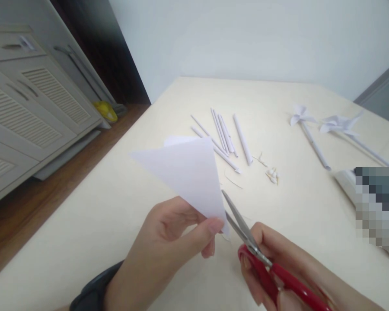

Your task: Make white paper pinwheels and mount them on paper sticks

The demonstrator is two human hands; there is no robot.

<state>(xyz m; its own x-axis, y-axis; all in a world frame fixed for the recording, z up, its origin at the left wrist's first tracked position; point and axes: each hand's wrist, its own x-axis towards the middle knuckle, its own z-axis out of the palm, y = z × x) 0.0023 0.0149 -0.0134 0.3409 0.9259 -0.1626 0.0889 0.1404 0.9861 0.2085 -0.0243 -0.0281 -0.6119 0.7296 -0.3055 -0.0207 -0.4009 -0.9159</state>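
Note:
A triangular piece of folded white paper [188,170] is pinched near its lower right corner between the thumb and fingers of my left hand [178,242]. In my right hand [272,246] are scissors [251,242] with red handles. Their steel blades are slightly apart, tips up and to the left, close beside the paper's right edge. Whether the blades touch the paper I cannot tell. Behind the paper lie several thin rolled paper sticks [223,134], some partly hidden by it. A thicker paper tube [243,139] lies to their right.
Two paper pinwheels on sticks [301,116] [340,124] lie at the right of the cream table [68,242]. Small white bits with thin stems [272,175] sit mid-table. A pixelated object [376,211] is at the right edge. Louvred cabinets [35,112] stand to the left.

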